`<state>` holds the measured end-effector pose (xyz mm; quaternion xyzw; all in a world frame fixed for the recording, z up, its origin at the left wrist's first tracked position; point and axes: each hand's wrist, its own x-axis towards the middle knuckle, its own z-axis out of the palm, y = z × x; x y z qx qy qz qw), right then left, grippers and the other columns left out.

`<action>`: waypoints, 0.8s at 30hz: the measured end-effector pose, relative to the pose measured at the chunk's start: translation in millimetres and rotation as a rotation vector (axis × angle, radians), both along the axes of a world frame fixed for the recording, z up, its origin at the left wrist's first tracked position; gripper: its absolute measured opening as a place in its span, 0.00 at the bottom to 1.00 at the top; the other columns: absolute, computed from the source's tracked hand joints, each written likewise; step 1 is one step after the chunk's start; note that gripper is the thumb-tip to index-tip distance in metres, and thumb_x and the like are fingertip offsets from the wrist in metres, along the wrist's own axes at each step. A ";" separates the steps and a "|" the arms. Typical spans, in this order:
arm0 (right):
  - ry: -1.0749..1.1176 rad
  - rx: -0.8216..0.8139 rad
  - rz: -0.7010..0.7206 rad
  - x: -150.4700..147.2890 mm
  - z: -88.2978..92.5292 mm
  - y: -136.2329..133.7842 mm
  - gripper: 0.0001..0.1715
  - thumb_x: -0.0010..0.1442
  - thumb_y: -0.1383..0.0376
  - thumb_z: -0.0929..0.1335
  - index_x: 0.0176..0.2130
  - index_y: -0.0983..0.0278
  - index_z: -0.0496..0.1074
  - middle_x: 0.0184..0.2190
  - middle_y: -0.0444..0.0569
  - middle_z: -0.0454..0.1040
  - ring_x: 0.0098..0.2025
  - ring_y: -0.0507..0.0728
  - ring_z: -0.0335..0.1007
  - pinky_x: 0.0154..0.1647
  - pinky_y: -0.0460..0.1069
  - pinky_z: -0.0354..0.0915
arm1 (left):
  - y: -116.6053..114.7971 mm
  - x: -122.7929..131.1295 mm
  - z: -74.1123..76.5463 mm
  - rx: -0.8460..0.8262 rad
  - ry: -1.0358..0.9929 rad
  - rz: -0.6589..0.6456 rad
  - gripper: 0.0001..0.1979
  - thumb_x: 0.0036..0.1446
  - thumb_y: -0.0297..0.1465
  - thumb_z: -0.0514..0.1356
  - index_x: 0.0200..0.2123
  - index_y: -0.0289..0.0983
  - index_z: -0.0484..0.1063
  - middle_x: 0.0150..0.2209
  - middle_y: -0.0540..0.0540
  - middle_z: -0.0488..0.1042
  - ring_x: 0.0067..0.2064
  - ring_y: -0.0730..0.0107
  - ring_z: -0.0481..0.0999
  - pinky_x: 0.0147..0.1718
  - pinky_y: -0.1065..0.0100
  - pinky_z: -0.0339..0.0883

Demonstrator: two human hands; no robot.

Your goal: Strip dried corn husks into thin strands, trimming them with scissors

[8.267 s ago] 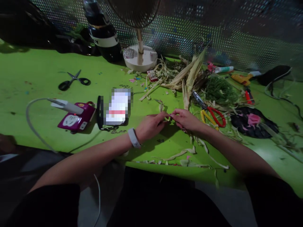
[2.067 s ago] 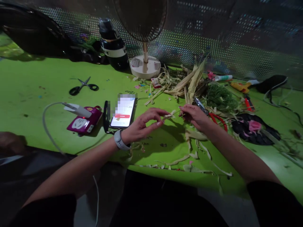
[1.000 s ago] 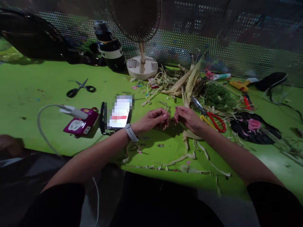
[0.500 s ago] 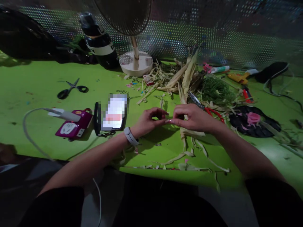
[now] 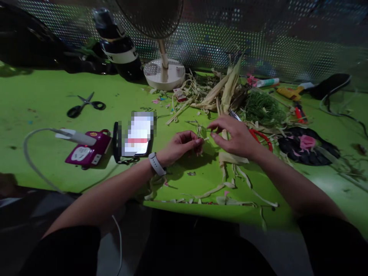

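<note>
where the hands come closest in the head view: a small pale husk piece [image 5: 206,138] shows at the fingertips of the left hand [image 5: 184,145], above the green table [image 5: 181,184].
left hand: thumb and forefinger press together, seemingly pinching the husk piece; the other fingers curl under, and whether they hold anything cannot be told.
right hand [image 5: 234,134]: thumb and forefinger are parted, just beside the piece's free end; it is too dim to tell whether anything thin lies between them.
husk weight and feel: probably very light, thin and dry, bending easily but apt to split or tear if pulled hard; not likely slippery.
husk hold: the free end looks like the spot for a light fingertip pinch.
husk direction: the visible end points from the left fingertips toward the right hand, its long axis running roughly crosswise; the fingers hide the rest.
husk strip [image 5: 234,158]: lies on the table below the right hand, its long side running left to right.
</note>
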<state>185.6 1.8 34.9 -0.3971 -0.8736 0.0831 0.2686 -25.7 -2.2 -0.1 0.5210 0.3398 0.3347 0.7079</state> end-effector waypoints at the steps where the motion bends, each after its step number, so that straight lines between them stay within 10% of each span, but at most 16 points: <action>1: -0.037 -0.009 0.056 -1.8 2.3 -3.2 0.11 0.60 0.65 0.65 0.42 0.63 0.72 0.39 0.53 0.73 0.40 0.59 0.70 0.41 0.55 0.66 | 0.2 0.1 -0.8 0.006 -0.023 0.009 0.18 0.49 0.42 0.68 0.30 0.34 0.67 0.24 0.51 0.74 0.24 0.79 0.72 0.24 0.76 0.64; 24: -0.080 -0.055 0.258 -2.3 -1.2 -6.0 0.05 0.61 0.67 0.67 0.35 0.65 0.73 0.35 0.52 0.76 0.38 0.57 0.71 0.40 0.53 0.63 | 5.8 -6.7 -2.6 -0.232 0.009 0.081 0.18 0.41 0.35 0.72 0.34 0.33 0.73 0.27 0.51 0.77 0.27 0.77 0.76 0.19 0.80 0.60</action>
